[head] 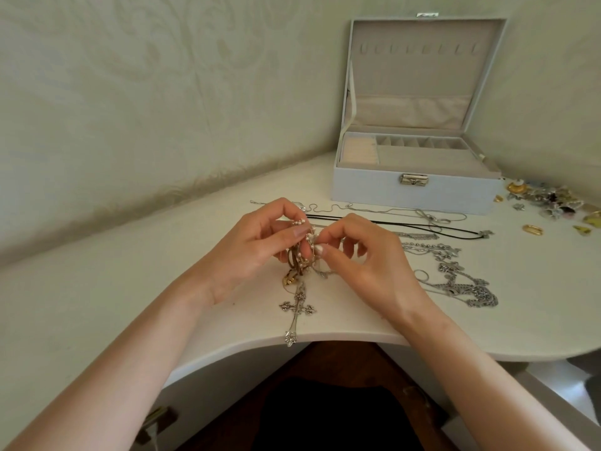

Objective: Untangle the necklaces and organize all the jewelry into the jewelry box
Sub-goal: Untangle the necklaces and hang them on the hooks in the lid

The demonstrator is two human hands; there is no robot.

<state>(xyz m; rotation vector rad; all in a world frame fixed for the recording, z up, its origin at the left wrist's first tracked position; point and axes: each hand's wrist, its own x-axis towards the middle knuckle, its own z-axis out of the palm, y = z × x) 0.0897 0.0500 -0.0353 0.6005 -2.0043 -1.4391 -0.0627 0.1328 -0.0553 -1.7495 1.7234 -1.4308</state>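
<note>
**Item 1.** Tangled clump of necklaces [300, 255]: tiny pearl-like beads on fine wire, a brown cord and gold-toned metal pieces. It sits at centre frame, held just above the white tabletop [97, 304].
- The left hand [250, 252] pinches the beaded strand, thumb against fingertips.
- The right hand [364, 265] pinches it close by, between thumb and forefinger.
- I judge the two pinches sit this near so one loop can be teased loose.

**Item 2.** Ornate silver cross pendant [297, 307], rigid with flared tips. It trails below the clump, and its foot reaches the table's near edge.

**Item 3.** Right of centre: silver chains [455, 281] and a black cord necklace [406, 224]. They are laid apart, probably to keep them from knotting.

**Item 4.** Upper right: pale grey hinged jewelry box [374, 190], lid up. I see nothing in its velvety compartments.

**Item 5.** Far right: heap of small gold and coloured pieces [549, 203].
</note>
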